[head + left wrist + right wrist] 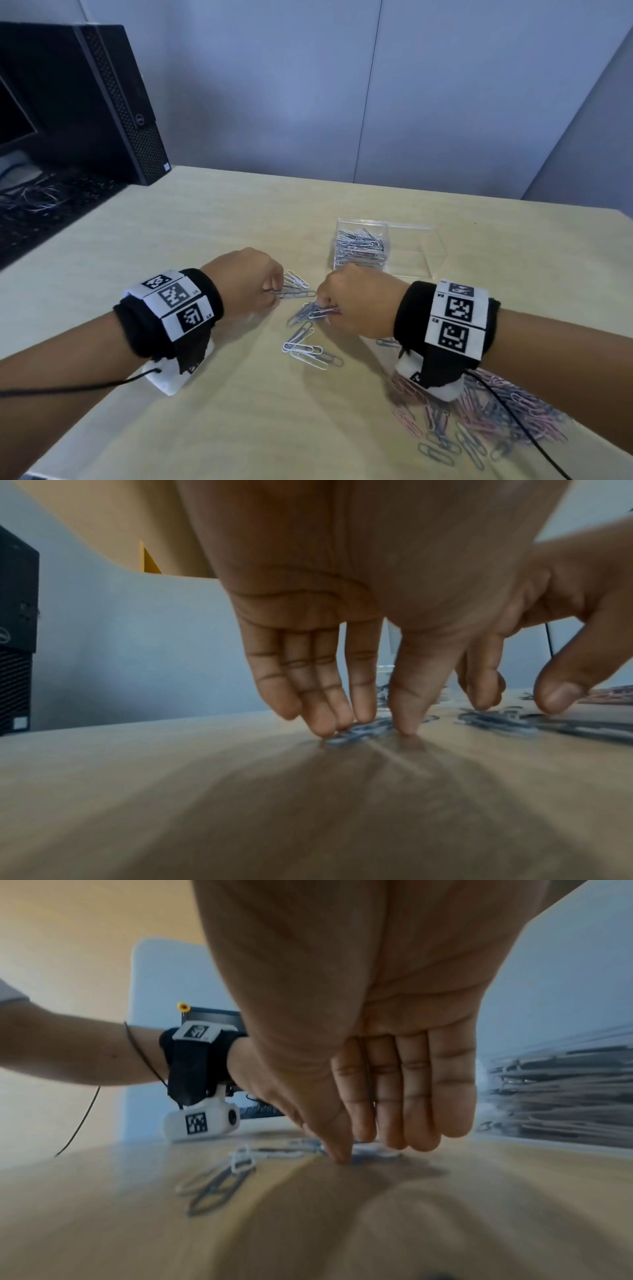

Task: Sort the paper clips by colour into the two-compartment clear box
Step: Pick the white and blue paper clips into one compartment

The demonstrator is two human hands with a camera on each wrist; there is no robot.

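Under both hands' fingertips point(405, 723), paper clips point(310, 310) lie on table point(205, 240).

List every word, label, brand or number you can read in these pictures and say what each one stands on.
"L4": left wristband, beside a square marker.
"L5": the same band, lower marker.
Round logo on the black computer tower: letters too small to read.
Small sticker on the tower's lower corner: unreadable.
Small codes on the right wristband: too blurred to read.
Square black-and-white markers on both bands carry patterns, no words.
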